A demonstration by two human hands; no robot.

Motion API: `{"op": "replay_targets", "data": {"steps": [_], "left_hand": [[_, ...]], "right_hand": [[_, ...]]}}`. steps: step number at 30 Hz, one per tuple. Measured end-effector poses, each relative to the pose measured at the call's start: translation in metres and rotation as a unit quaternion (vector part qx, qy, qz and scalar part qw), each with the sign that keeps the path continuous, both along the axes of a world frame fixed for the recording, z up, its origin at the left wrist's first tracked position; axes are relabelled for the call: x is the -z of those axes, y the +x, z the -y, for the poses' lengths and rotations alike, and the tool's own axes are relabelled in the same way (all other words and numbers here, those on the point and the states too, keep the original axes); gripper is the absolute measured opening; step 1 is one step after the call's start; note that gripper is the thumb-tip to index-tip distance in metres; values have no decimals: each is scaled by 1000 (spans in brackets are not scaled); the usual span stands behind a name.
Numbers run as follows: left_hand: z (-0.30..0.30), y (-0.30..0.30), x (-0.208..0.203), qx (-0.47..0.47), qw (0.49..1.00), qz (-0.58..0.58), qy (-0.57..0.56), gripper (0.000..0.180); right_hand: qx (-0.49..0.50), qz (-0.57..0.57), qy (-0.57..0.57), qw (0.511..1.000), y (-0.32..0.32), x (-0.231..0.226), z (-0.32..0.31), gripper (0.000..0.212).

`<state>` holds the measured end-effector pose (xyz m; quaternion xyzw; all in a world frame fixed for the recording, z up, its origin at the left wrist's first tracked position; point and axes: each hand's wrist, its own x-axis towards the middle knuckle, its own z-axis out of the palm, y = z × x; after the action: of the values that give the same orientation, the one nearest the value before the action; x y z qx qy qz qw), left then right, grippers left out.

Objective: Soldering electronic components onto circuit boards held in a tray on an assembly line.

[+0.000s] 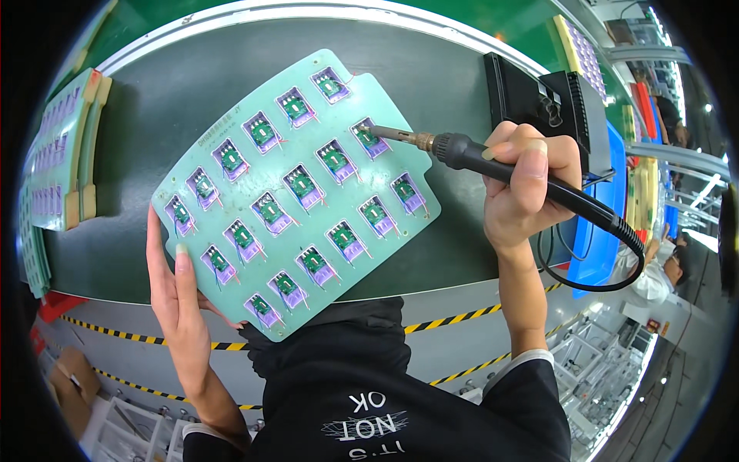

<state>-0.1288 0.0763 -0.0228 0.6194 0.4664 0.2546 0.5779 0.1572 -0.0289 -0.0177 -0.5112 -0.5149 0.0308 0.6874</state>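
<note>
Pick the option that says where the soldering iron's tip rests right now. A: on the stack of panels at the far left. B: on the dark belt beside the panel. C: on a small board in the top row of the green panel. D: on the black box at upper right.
C: the right hand holds the soldering iron with its tip on a small board in the green panel's top row, while the left hand steadies the panel's lower edge.
</note>
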Motion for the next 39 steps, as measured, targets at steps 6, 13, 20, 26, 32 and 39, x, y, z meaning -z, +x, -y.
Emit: {"op": "replay_targets", "data": {"steps": [6,13,20,26,32,39], "left_hand": [[6,3,1,-3,1000,10,0,49],[8,4,-1,-5,1000,13,-7,50],[-5,-2,-6,-37,998,6,-48,51],[-4,11,-30,-37,981,56,-183,46],[-6,8,11,0,995,48,-85,45],[3,8,0,6,982,157,-103,38]], "right_hand": [[-10,0,8,1000,3,0,5,13],[22,-1,61,998,10,-11,8,28],[152,-26,118,981,30,-40,19,28],[187,-21,188,964,58,-46,47,26],[244,-51,260,933,72,-48,73,19],[246,-71,286,923,31,-71,100,23]]}}
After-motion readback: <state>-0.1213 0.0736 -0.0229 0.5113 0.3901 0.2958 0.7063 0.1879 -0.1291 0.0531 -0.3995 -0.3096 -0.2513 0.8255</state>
